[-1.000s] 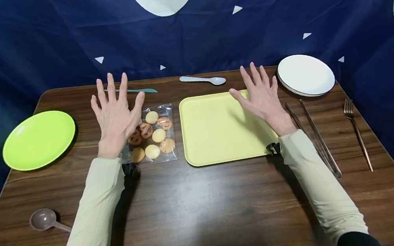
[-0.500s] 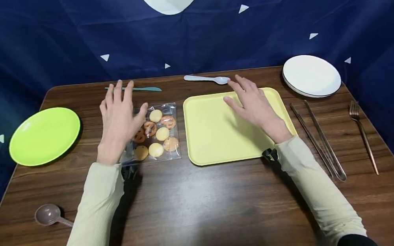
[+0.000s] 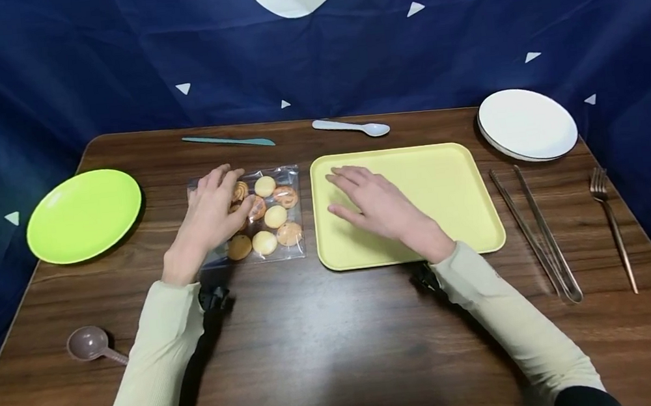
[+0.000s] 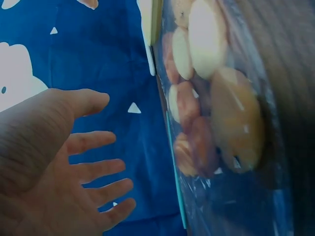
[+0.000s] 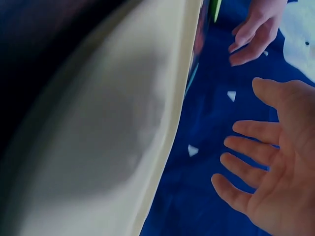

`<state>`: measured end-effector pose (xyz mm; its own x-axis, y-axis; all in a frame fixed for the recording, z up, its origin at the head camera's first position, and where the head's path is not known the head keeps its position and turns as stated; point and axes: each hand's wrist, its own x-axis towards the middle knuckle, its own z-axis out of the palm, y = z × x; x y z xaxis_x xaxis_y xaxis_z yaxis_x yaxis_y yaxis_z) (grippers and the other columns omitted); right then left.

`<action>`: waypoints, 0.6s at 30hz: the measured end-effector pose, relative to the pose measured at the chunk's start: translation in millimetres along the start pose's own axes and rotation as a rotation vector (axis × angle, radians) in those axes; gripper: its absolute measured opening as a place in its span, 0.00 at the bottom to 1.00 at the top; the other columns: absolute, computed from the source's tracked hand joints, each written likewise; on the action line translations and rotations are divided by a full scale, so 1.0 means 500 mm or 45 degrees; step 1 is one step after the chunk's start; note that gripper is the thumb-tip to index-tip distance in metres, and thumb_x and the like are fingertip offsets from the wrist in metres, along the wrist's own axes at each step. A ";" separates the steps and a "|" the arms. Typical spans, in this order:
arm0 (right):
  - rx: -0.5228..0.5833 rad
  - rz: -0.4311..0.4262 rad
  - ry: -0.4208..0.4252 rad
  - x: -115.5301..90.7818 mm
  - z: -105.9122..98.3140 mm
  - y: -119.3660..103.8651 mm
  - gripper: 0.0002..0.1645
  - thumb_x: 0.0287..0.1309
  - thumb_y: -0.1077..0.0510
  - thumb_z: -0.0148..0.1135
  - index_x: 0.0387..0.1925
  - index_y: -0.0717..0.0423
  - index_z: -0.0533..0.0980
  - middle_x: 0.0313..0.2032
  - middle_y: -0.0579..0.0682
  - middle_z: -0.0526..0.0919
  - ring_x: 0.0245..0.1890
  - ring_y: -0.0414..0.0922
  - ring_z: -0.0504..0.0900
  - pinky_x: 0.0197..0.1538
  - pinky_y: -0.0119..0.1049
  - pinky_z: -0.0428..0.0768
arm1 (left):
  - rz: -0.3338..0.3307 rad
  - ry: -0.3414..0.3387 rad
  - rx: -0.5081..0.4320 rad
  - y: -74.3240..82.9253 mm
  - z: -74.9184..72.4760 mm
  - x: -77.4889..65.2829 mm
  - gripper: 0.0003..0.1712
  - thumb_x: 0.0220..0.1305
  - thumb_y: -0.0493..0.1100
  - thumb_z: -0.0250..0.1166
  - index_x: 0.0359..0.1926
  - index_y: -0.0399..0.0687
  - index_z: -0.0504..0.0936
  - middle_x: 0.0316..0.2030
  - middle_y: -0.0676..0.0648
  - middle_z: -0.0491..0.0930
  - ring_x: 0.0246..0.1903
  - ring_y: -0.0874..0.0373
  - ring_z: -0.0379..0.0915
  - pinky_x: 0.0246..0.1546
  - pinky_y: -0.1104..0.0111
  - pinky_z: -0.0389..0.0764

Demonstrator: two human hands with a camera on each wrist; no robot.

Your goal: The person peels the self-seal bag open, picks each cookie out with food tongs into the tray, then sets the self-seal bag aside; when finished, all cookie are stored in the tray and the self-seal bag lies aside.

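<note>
A clear bag of cookies (image 3: pixel 276 217) lies flat on the table, several round cookies showing through it. My left hand (image 3: pixel 205 214) hovers over the bag's left side, covering part of it; in the left wrist view its fingers (image 4: pixel 101 167) are spread, with a gap between them and the bag. To the right of the bag lies a yellow rectangular tray (image 3: pixel 448 197). Above the tray's left half is my right hand (image 3: pixel 381 207), fingers pointing left. The right wrist view shows its fingers (image 5: pixel 251 147) relaxed and apart from the tray, holding nothing.
A green plate (image 3: pixel 84 216) sits at left, a brown scoop (image 3: pixel 88 343) in front of it. Behind lie a teal knife (image 3: pixel 229 141) and a white spoon (image 3: pixel 351 126). White plates (image 3: pixel 527 125), metal tongs (image 3: pixel 547 240) and a fork (image 3: pixel 613 227) are at right.
Both hands have come down and back toward me. The left hand no longer covers the teal knife, and the right hand has shifted left over the tray. The view has moved slightly left.
</note>
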<state>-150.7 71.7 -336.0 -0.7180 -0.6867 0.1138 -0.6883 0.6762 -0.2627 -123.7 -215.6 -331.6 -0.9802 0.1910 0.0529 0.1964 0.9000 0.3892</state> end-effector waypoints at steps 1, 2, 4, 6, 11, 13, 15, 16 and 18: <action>0.002 -0.024 -0.013 0.001 0.002 -0.007 0.35 0.67 0.42 0.49 0.66 0.59 0.63 0.65 0.57 0.65 0.66 0.52 0.60 0.62 0.49 0.62 | 0.003 -0.020 0.002 -0.002 0.001 -0.001 0.30 0.66 0.45 0.57 0.64 0.35 0.64 0.64 0.28 0.55 0.61 0.29 0.50 0.55 0.36 0.51; 0.008 -0.045 -0.026 0.002 0.005 -0.013 0.35 0.67 0.43 0.50 0.66 0.60 0.63 0.64 0.57 0.66 0.65 0.52 0.61 0.63 0.48 0.61 | 0.006 -0.042 0.004 -0.003 0.001 -0.002 0.29 0.66 0.45 0.57 0.63 0.34 0.64 0.64 0.28 0.55 0.61 0.29 0.50 0.56 0.36 0.51; 0.018 -0.088 -0.047 0.004 0.010 -0.025 0.34 0.66 0.44 0.52 0.65 0.62 0.64 0.63 0.58 0.67 0.64 0.53 0.63 0.63 0.46 0.62 | 0.026 -0.089 0.013 -0.006 0.003 -0.003 0.29 0.66 0.45 0.57 0.62 0.33 0.65 0.65 0.27 0.54 0.62 0.28 0.49 0.56 0.36 0.52; 0.029 -0.121 -0.066 0.007 0.014 -0.038 0.33 0.65 0.45 0.55 0.63 0.62 0.66 0.62 0.59 0.69 0.62 0.53 0.66 0.61 0.45 0.64 | 0.054 -0.148 0.011 -0.008 0.005 -0.004 0.28 0.66 0.45 0.58 0.62 0.32 0.66 0.65 0.28 0.53 0.63 0.29 0.48 0.56 0.36 0.53; 0.010 -0.172 -0.121 0.019 0.029 -0.071 0.27 0.59 0.45 0.62 0.53 0.58 0.75 0.52 0.54 0.76 0.51 0.49 0.74 0.50 0.43 0.74 | 0.058 -0.343 -0.065 -0.014 0.018 -0.006 0.32 0.66 0.46 0.59 0.65 0.36 0.62 0.69 0.31 0.44 0.68 0.34 0.35 0.59 0.36 0.45; -0.019 -0.191 -0.148 0.025 0.035 -0.084 0.24 0.57 0.44 0.64 0.49 0.56 0.76 0.46 0.51 0.77 0.45 0.47 0.75 0.44 0.40 0.75 | 0.047 -0.414 -0.085 -0.015 0.023 -0.006 0.37 0.65 0.48 0.60 0.68 0.36 0.58 0.70 0.32 0.40 0.69 0.36 0.28 0.60 0.37 0.41; -0.054 -0.206 -0.178 0.031 0.041 -0.096 0.23 0.56 0.44 0.65 0.46 0.54 0.77 0.41 0.49 0.76 0.42 0.45 0.74 0.40 0.38 0.74 | 0.053 -0.469 -0.091 -0.015 0.027 -0.005 0.41 0.64 0.49 0.61 0.70 0.36 0.53 0.71 0.32 0.36 0.69 0.36 0.24 0.61 0.38 0.38; -0.072 -0.213 -0.193 0.035 0.044 -0.101 0.22 0.55 0.44 0.65 0.45 0.54 0.77 0.39 0.48 0.75 0.40 0.44 0.73 0.39 0.38 0.73 | 0.060 -0.490 -0.092 -0.015 0.029 -0.004 0.43 0.64 0.49 0.62 0.70 0.36 0.52 0.71 0.32 0.35 0.68 0.36 0.24 0.61 0.39 0.37; -0.106 -0.219 -0.225 0.041 0.050 -0.112 0.21 0.54 0.42 0.66 0.41 0.52 0.76 0.38 0.47 0.74 0.39 0.44 0.72 0.38 0.37 0.73 | 0.064 -0.532 -0.101 -0.014 0.031 -0.003 0.46 0.62 0.50 0.64 0.71 0.37 0.49 0.71 0.32 0.33 0.68 0.35 0.22 0.62 0.40 0.35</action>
<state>-124.5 13.2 -342.8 -0.5656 -0.8244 -0.0215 -0.8100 0.5602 -0.1734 -123.1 -216.0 -348.6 -0.8711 0.3910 -0.2972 0.2251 0.8556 0.4661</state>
